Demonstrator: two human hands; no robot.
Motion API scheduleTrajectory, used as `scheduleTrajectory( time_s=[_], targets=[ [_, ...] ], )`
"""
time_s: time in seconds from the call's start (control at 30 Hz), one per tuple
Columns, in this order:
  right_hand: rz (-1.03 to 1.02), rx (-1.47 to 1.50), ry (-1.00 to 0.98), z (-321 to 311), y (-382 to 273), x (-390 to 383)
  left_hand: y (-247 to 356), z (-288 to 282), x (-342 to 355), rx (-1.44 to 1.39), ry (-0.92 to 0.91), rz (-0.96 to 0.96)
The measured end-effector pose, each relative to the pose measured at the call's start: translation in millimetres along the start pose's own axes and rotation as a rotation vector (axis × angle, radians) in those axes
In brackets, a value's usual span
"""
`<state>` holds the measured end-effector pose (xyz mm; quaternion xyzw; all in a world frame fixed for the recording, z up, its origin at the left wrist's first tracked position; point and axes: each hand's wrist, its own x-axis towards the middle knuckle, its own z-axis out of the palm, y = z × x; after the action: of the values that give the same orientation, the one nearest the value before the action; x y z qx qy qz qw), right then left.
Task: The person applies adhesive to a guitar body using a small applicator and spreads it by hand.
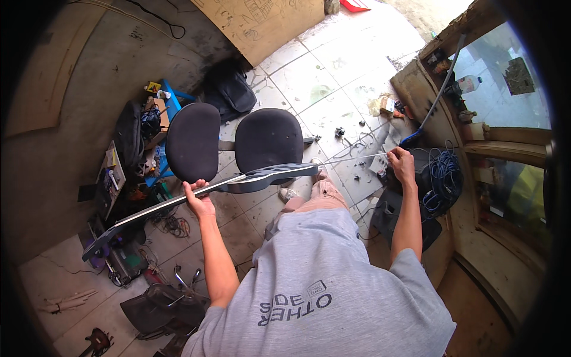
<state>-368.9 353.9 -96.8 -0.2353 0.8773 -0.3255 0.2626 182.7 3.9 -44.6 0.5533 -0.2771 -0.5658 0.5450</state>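
A dark electric guitar (pixel 270 178) lies level across my front, its neck running down to the left and its headstock at the far left end. My left hand (pixel 199 199) grips the neck from below, close to where it meets the body. Out to the right, my right hand (pixel 401 163) is closed on the end of a thin pale string (pixel 357 157). The string stretches taut from the guitar's right end to my fingers.
Beyond the guitar stands a black-cushioned chair (pixel 267 143), with a black bag (pixel 229 89) behind it. A blue cable coil (pixel 445 178) hangs over dark items at the right. Cluttered blue shelving (pixel 169 104) lines the left wall. Small parts (pixel 339 132) litter the tiles.
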Motion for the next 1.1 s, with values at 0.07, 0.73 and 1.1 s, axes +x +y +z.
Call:
scheduleTrajectory(
  time_s=[0.07, 0.73, 1.1],
  targets=[
    [0.005, -0.024, 0.035, -3, 7, 1, -1, -2, 1, 0.001, 0.010, 0.003],
    [0.048, -0.096, 0.314, -20, 27, 4, -12, 52, -4, 0.058, 0.625, 0.000],
    [0.049, -0.007, 0.137, 4, 43, -9, 67, 50, -22, -0.234, 0.334, 0.150]
  ],
)
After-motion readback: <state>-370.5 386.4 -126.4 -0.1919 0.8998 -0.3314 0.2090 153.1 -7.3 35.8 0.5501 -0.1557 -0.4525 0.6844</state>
